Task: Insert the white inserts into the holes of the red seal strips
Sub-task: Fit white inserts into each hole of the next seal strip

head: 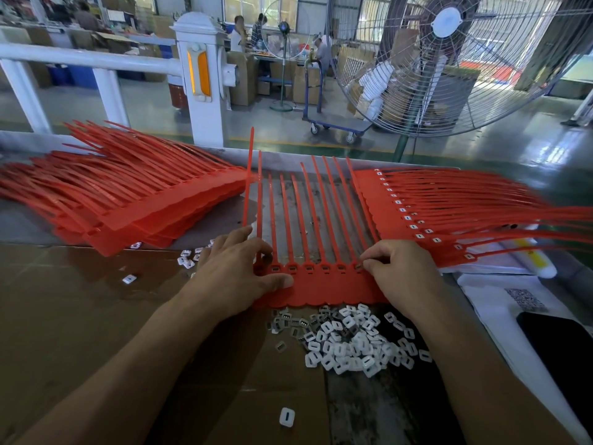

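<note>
The strip (321,284) lies flat near the surface's (96,316) front edge. The left hand (237,274) presses it down with flat fingers, apparently to steady it, while the right hand (401,268) pinches at a hole, likely seating an insert. Loose inserts (349,345) sit just in front, within reach.

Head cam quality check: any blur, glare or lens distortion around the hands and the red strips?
Head view: the left hand and right hand look sharp on the red plastic seal strip sheet; the red strip stack at right smears toward the frame edge; the white railing bows from wide-angle distortion; daylight glares off the glossy green floor.
</note>
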A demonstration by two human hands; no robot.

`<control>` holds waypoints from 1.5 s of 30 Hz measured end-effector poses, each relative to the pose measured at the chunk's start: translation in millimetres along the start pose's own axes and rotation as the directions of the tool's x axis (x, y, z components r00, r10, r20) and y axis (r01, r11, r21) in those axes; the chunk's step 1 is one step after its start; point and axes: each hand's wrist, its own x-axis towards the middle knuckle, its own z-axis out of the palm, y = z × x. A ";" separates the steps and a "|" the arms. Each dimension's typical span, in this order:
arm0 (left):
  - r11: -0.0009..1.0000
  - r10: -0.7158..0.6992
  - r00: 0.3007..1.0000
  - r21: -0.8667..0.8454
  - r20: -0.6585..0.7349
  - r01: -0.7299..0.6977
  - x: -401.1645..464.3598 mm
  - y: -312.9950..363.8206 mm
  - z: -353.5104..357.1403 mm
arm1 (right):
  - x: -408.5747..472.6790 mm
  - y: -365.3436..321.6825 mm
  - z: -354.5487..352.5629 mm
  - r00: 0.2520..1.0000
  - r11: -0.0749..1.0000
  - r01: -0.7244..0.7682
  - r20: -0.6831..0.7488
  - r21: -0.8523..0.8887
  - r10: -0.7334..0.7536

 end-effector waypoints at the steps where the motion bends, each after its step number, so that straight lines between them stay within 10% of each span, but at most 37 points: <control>1: 1.000 0.000 1.000 -0.001 0.000 0.000 0.1 0.1 0.2 | -0.6 -0.2 -0.9 1.000 1.000 0.002 0.006 -0.012 -0.002; 17: 1.000 -0.002 1.000 0.006 0.002 0.002 -0.9 1.7 -0.7 | -10.7 -12.6 -6.3 0.985 0.992 0.114 0.124 0.061 -0.121; 26: 1.000 -0.008 1.000 0.011 -0.010 0.009 -1.6 3.8 -1.9 | -26.9 -40.8 -1.0 0.756 0.912 0.388 0.518 0.136 -0.399; 45: 1.000 -0.004 1.000 0.028 -0.009 0.004 -0.3 3.6 -0.9 | -40.6 -56.6 7.7 0.756 0.883 0.469 0.513 0.007 -0.406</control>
